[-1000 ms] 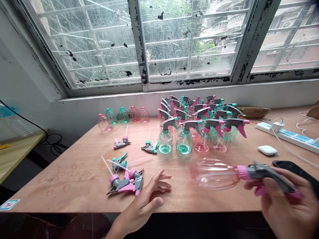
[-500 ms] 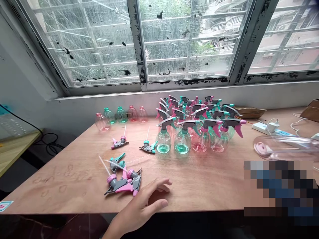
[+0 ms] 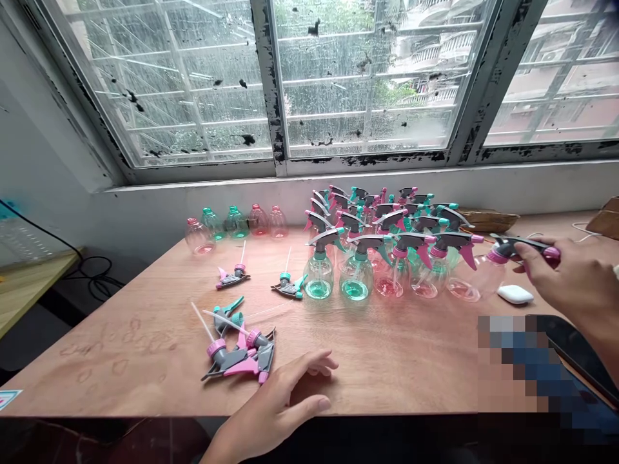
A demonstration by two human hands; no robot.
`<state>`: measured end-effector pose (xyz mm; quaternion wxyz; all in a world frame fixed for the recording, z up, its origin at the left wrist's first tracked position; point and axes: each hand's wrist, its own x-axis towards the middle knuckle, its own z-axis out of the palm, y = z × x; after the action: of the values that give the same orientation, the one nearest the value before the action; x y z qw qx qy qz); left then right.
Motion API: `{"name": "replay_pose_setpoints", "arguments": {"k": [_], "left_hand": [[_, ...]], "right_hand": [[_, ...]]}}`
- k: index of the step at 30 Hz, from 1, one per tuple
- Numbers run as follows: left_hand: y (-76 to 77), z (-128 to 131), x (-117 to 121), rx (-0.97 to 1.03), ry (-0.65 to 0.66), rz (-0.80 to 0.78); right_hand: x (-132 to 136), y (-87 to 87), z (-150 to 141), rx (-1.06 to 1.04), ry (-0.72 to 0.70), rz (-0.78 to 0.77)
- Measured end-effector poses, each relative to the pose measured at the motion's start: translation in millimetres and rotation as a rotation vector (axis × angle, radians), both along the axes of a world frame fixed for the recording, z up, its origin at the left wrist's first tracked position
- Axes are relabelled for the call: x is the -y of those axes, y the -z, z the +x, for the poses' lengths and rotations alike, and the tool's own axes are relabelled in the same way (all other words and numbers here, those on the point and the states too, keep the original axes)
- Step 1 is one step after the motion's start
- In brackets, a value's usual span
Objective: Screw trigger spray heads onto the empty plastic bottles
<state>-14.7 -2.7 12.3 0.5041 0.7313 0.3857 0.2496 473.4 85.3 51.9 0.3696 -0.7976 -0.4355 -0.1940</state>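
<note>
My right hand (image 3: 563, 270) grips a pink spray bottle (image 3: 478, 278) by its grey and pink trigger head. The bottle tilts, its base near the right end of the front row of spray bottles (image 3: 356, 278). Resting at the table's front edge, my left hand (image 3: 294, 393) has its fingers stretched out and holds nothing. Just left of it lies a small pile of loose trigger heads (image 3: 242, 351), pink and teal with thin tubes. Two more loose heads, one pink (image 3: 233, 277) and one teal (image 3: 289, 285), lie farther back.
Several bottles without heads (image 3: 236, 223) stand by the wall at back left. A white rounded case (image 3: 515, 294) sits below my right hand, near a dark, partly blurred-out object (image 3: 575, 348). Brown packaging (image 3: 488, 220) lies at back right under the window.
My right hand has come into view, and the spray bottle, which lay blurred at the right edge, has moved left beside the front row. My left hand has barely moved.
</note>
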Motion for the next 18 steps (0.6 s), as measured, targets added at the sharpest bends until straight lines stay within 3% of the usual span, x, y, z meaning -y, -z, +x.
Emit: {"name": "replay_pose_setpoints", "arguments": {"k": [14,18], "left_hand": [[7.5,-4.0,-1.3,0.048,0.041,-0.011],[13.3,-6.0,-2.6,0.086,0.051,0.022]], "right_hand": [[-28.0,4.6,8.7,0.012,-0.097,-0.097],[-12.3,-11.1,5.1,0.012,-0.123,0.040]]}}
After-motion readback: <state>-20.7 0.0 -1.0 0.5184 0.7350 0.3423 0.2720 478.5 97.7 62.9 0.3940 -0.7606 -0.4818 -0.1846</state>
